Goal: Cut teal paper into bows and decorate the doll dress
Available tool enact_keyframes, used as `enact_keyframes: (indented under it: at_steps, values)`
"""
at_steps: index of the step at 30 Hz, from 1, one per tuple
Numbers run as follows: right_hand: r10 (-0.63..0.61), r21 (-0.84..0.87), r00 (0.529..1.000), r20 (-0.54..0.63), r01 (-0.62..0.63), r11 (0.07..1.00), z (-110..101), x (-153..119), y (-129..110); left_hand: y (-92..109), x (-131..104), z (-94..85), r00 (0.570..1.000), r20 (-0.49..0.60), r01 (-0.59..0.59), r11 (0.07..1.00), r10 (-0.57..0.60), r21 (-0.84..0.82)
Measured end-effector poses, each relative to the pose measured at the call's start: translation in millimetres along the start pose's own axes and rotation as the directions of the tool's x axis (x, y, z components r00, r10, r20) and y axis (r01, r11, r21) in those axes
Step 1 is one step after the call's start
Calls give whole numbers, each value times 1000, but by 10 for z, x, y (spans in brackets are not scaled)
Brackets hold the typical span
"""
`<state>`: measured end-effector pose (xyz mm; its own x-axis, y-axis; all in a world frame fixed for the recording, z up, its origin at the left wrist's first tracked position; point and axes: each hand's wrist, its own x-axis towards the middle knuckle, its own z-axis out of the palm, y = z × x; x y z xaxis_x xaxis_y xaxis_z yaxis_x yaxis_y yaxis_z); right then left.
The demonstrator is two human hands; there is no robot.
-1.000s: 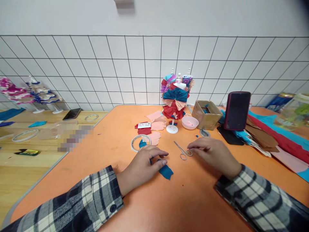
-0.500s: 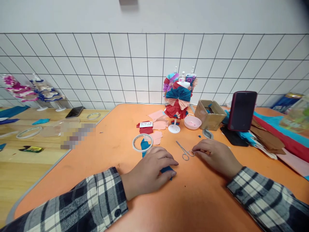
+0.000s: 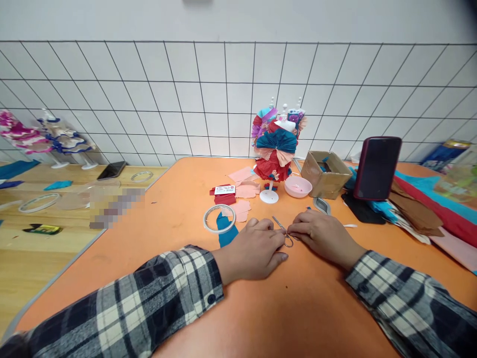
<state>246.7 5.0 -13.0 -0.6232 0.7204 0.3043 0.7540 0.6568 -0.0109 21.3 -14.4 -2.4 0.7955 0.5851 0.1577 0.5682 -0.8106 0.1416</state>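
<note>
From my place I see through the head camera two bare hands, close together above the orange desk point(image 3: 257, 318); the small metal scissors point(image 3: 279, 224) lie on this desk, between the two sets of fingertips, with the blades pointing away from the person. The left hand point(image 3: 258, 250) is palm down, its fingers loosely bent and the thumb a little apart; I cannot tell whether anything is beneath it. The right hand point(image 3: 321, 235) has thumb and index finger drawn near each other at the scissors' handles; whether they really grip a loop, I cannot tell. Left of the left hand, a white-rimmed tape roll point(image 3: 219, 231) rests partly over a teal paper piece point(image 3: 227, 239); behind the hands stand a dress form in ruffled paper point(image 3: 277, 144), a pink bowl point(image 3: 298, 188) and a cardboard box point(image 3: 331, 185).
</note>
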Motion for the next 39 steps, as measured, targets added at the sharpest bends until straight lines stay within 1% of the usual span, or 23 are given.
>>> enact_keyframes:
  at_steps: [4,7,9,12,14,16,19,21,22,24,26,28,32,35,39]
  values:
    - [-6,35,999,40,5,999,-32,-6,-4,-11,46,-2,1000,10,-24,999,24,46]
    - [4,78,997,78,-10,997,-48,-41,34,-25,46,-24,997,0,-74,993,74,87]
    - [14,152,996,88,-27,988,-42,-76,81,-33,38,-31,995,-3,-96,990,97,101]
    - [15,280,997,71,-35,959,-17,-119,149,-43,26,-25,995,0,-101,989,102,108]
    - [12,317,997,72,-35,948,-11,-134,173,-48,17,-17,995,1,-100,990,100,101]
    - [37,308,996,82,-61,949,-28,-143,179,-51,7,-11,995,0,-95,992,95,88]
    - [149,256,986,78,-164,953,-90,-160,158,-54,-11,-11,997,-1,-79,996,79,49]
    - [189,220,980,53,-196,956,-137,-170,112,-55,-19,-17,998,0,-67,998,67,8]
    - [174,206,984,45,-179,962,-156,-173,75,-57,-22,-20,998,1,-60,998,60,-14]
    - [88,181,995,47,-95,979,-176,-168,-22,-60,-25,-24,999,1,-42,998,42,-51]
    - [-11,155,996,85,-2,988,-169,-154,-129,-66,-27,-21,1000,-5,-24,997,23,-74]
    - [-43,125,990,135,26,992,-148,-136,-209,-73,-30,-13,1000,-13,-15,996,14,-89]
    - [45,122,982,182,-68,990,-117,-112,-226,-91,-36,-1,999,-35,-14,992,10,-123]
    - [106,154,981,164,-131,979,-109,-103,-200,-103,-39,-2,999,-31,-12,989,8,-150]
    - [167,146,975,149,-188,971,-72,-86,-217,-114,-40,-2,999,-29,-21,985,16,-170]
